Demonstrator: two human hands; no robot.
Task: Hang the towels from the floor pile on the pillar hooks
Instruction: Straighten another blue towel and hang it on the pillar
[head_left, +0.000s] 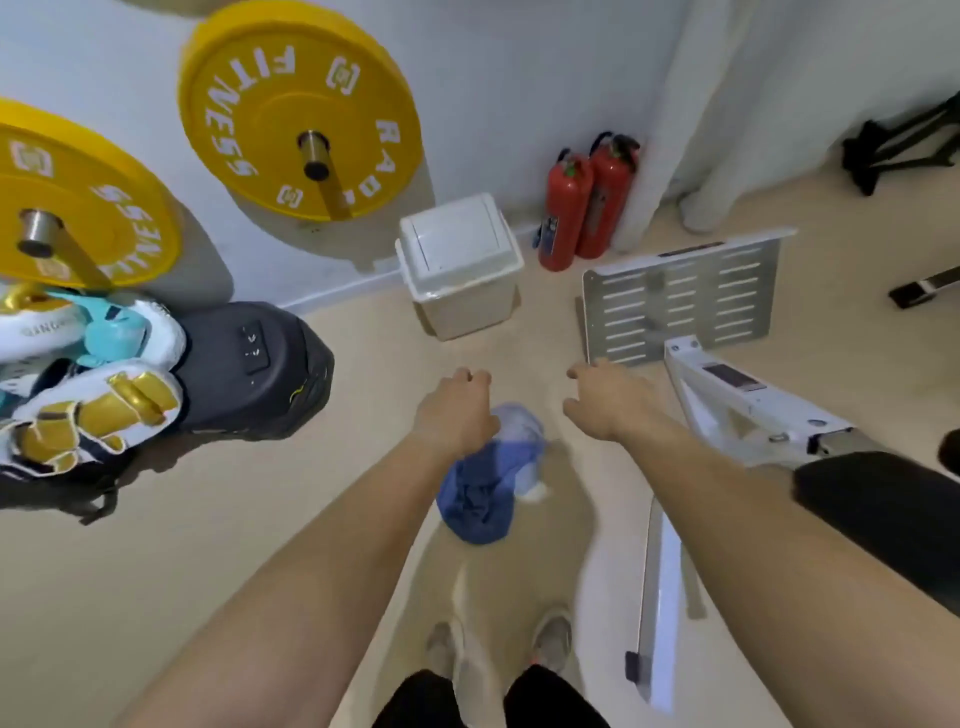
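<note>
A crumpled pile of towels, dark blue with a paler blue and white piece on top, lies on the beige floor in front of my feet. My left hand hangs above the pile's upper left edge, fingers curled loosely, holding nothing. My right hand is stretched out to the right of the pile, fingers apart and empty. Neither hand touches the towels as far as I can see. No pillar hooks are in view.
A white lidded bin and two red fire extinguishers stand against the wall ahead. Yellow weight plates hang on the left, boxing gloves and a dark bag below them. A white bench frame stands at right.
</note>
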